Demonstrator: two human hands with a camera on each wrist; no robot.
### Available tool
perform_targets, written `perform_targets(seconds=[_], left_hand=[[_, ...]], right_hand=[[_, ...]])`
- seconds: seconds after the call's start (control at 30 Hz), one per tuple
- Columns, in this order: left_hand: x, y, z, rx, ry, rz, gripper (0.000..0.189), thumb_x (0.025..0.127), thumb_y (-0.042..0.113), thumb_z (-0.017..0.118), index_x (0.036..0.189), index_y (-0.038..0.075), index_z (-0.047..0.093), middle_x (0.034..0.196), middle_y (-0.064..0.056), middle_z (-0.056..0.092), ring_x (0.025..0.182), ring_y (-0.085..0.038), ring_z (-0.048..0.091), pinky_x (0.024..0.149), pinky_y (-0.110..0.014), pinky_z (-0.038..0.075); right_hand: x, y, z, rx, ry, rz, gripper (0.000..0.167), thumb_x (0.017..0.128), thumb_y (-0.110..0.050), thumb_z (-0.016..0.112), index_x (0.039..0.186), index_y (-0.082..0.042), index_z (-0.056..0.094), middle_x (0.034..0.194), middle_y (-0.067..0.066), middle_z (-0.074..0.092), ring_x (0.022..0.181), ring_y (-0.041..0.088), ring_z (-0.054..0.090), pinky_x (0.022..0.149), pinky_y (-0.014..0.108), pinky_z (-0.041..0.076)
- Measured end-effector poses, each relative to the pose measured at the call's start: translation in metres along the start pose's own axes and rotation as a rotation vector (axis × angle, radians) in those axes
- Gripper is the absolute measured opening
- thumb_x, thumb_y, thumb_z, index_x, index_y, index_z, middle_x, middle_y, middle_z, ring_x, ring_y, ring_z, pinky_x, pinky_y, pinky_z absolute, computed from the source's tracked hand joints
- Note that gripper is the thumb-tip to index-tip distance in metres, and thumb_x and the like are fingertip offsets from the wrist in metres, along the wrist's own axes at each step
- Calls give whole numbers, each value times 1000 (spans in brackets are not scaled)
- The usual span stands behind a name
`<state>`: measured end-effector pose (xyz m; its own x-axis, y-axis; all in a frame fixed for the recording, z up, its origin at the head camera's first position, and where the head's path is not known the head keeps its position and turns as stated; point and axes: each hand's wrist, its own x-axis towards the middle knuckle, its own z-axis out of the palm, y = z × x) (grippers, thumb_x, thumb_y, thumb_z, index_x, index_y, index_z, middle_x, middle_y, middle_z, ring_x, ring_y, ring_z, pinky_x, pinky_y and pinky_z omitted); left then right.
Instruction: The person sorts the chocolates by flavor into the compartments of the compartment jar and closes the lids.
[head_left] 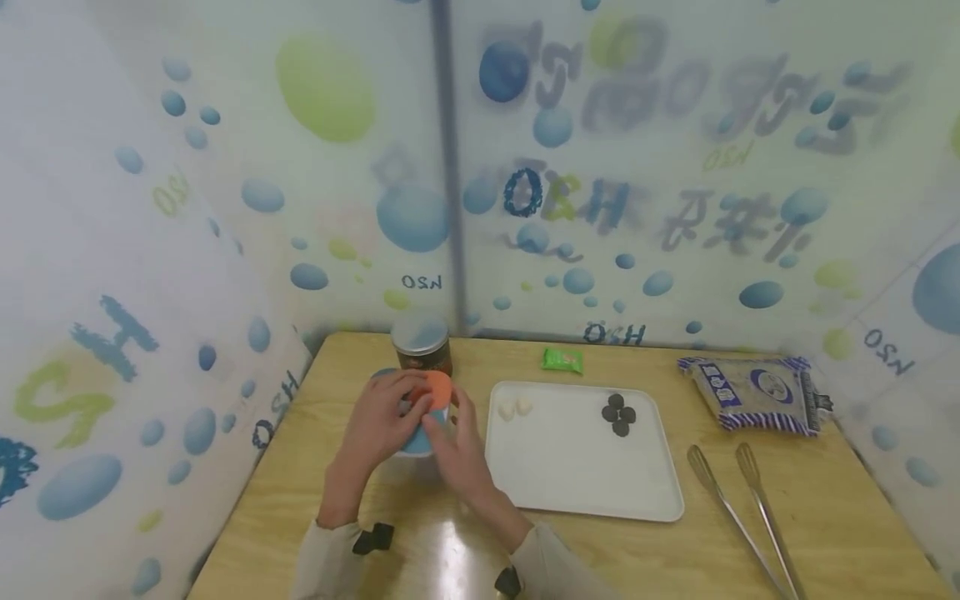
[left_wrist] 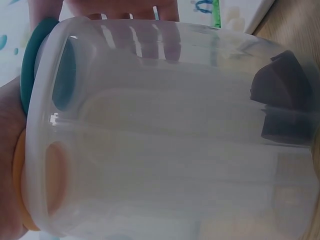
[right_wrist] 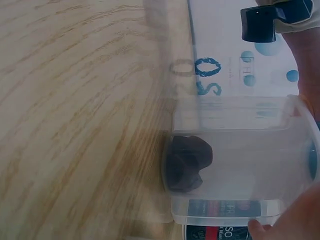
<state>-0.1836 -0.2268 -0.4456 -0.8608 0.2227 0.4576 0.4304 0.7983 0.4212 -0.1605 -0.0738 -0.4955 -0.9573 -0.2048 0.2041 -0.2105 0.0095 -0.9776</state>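
A clear plastic container [left_wrist: 165, 125] with a lid in orange [head_left: 441, 385] and blue stands at the left of the table. Several dark pieces [right_wrist: 187, 162] show at its bottom. My left hand [head_left: 382, 417] lies over the lid from the left, its fingers bent across the top. From the right, my right hand [head_left: 461, 454] grips the container, thumb on the lid and fingers down the far side. Those fingers [left_wrist: 170, 42] show through the clear wall in the left wrist view. The hands hide much of the lid.
Behind the container stands a metal-topped can [head_left: 423, 346]. A white tray [head_left: 577, 475] holds several dark pieces [head_left: 618, 414] and pale pieces [head_left: 515, 407]. Beyond it lies a green packet [head_left: 562, 360]. At the right are a printed bag [head_left: 757, 393] and metal tongs [head_left: 750, 512].
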Motion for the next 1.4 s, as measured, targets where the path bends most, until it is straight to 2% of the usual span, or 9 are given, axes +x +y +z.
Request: perform_targets(seconds=[0.2,0.33,0.5,0.6,0.83,0.97,1.1,1.2,1.4], left_hand=[[3,1,-6,15,-8,10,16,94,26,70,103,13,75,123,-3,71,119,-26,63,105,-51,43],[5,3,-6,34,34,-3,16,93,25,71,102,12,74,118,-4,72,115,-27,65,102,-53,45],[3,7,-2,151,244,-241,25,92,30,67,100,7,72,112,-12,72,104,-35,68,89,-59,48],[1,8,2,172,299,-398,34,93,36,64,106,5,70,120,-15,69,102,-39,68,83,-58,52],[-1,9,3,144,179,-495,48,95,46,59,123,7,64,135,-15,59,103,-41,67,76,-57,56],[-1,10,2,132,90,-525,51,96,49,55,129,11,58,141,-14,54,106,-40,66,79,-56,55],[-3,10,0,90,38,-569,52,97,52,53,133,15,56,143,-12,53,107,-39,66,81,-56,54],[-3,4,-3,58,38,-591,52,97,52,54,135,17,55,134,-14,62,104,-39,67,80,-56,53],[3,-14,-10,-25,20,-613,53,99,55,50,130,14,62,120,-16,70,105,-37,67,86,-53,50]], right_hand=[[0,-3,3,22,8,-13,66,104,-34,52,158,-15,19,161,5,26,149,24,26,116,60,26],[2,-4,6,57,18,-6,64,104,-33,51,158,-18,19,162,5,24,150,24,24,117,60,24],[7,-3,10,67,49,2,62,104,-34,50,157,-18,21,160,6,29,149,24,27,116,58,25],[12,-4,7,57,54,34,62,101,-34,54,154,-19,25,157,6,33,147,25,30,116,58,26],[51,-10,-4,2,-12,162,49,103,-33,50,144,-7,45,147,15,49,139,33,44,115,53,34],[70,2,-5,-24,24,214,45,105,-38,44,130,-6,63,133,15,62,128,33,55,111,49,41],[66,20,-4,2,83,243,47,103,-35,47,134,-2,61,141,19,57,136,36,49,116,52,35],[55,25,-4,61,105,197,48,104,-32,47,135,3,57,143,23,54,137,39,47,116,53,34],[35,21,-5,163,106,112,36,107,-29,44,124,1,57,117,14,59,108,17,53,99,33,44]])
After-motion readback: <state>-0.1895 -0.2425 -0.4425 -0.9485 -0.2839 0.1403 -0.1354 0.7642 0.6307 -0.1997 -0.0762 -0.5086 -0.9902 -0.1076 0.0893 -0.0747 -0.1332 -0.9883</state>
